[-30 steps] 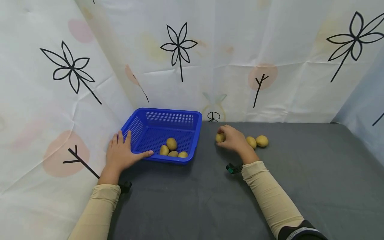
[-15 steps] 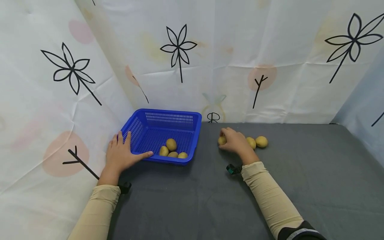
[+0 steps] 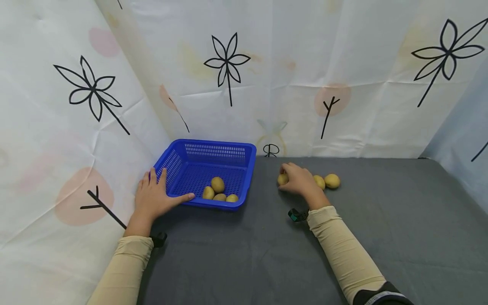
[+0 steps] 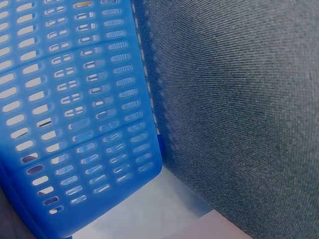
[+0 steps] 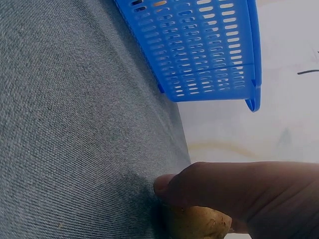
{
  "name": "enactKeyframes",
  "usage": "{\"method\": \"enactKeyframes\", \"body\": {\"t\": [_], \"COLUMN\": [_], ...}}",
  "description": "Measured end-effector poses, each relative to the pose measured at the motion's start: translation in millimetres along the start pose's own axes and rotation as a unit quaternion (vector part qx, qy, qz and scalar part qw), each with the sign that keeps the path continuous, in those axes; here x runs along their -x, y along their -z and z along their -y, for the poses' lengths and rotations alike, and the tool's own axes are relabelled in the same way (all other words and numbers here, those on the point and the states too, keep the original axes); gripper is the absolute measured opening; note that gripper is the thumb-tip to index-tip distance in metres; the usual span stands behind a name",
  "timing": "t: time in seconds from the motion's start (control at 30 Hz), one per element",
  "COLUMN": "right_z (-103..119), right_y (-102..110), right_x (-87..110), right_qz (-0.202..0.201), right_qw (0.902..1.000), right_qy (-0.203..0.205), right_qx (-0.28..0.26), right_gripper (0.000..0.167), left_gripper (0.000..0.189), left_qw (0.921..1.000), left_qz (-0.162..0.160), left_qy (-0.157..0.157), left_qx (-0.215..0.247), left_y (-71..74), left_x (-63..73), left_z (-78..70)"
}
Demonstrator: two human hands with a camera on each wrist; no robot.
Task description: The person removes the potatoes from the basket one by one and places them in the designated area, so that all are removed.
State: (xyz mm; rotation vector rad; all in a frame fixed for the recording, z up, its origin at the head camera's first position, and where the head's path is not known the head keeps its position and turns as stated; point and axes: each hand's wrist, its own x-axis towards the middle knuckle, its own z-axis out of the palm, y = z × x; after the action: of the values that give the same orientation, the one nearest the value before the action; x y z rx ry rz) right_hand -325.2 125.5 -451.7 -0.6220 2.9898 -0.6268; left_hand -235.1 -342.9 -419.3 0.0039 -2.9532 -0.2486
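Observation:
My left hand [image 3: 152, 202] rests on the left front corner of a blue plastic basket [image 3: 213, 203], fingers spread and thumb lying along the near rim. Several small yellow-brown potatoes [image 3: 217, 184] lie in the basket against its near wall. To the right of the basket, my right hand [image 3: 299, 181] pinches a potato [image 3: 282, 179] at the table surface. The right wrist view shows thumb or finger curled over that potato [image 5: 199, 222], with part of it hidden. Just beyond the right wrist are two more potatoes [image 3: 332, 181], the nearer one partly covered by the hand.
A grey cloth [image 3: 244, 254] covers the table. A white patterned curtain [image 3: 289, 51] hangs behind the table and along the left, close to the basket's back and left side. Each wrist carries a small black device [image 3: 298, 215].
My right hand and its potato shifted slightly right at first, then stayed nearly still. The left hand and basket hold their places; the head view tilted a little.

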Motion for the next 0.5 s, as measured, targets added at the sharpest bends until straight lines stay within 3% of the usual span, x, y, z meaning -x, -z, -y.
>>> {"method": "enactKeyframes", "body": {"t": [0.5], "right_z": [-0.9], "right_y": [0.5], "right_x": [-0.5], "right_qz": [-0.002], "right_qw": [1.0000], "right_qy": [-0.002], "right_qx": [-0.009], "right_gripper": [0.043], "left_gripper": [0.140], "left_qw": [1.0000], "left_qz": [0.005], "left_qy": [0.004], "left_qx": [0.002], "left_y": [0.7], "left_x": [-0.4], "left_z": [-1.5]}}
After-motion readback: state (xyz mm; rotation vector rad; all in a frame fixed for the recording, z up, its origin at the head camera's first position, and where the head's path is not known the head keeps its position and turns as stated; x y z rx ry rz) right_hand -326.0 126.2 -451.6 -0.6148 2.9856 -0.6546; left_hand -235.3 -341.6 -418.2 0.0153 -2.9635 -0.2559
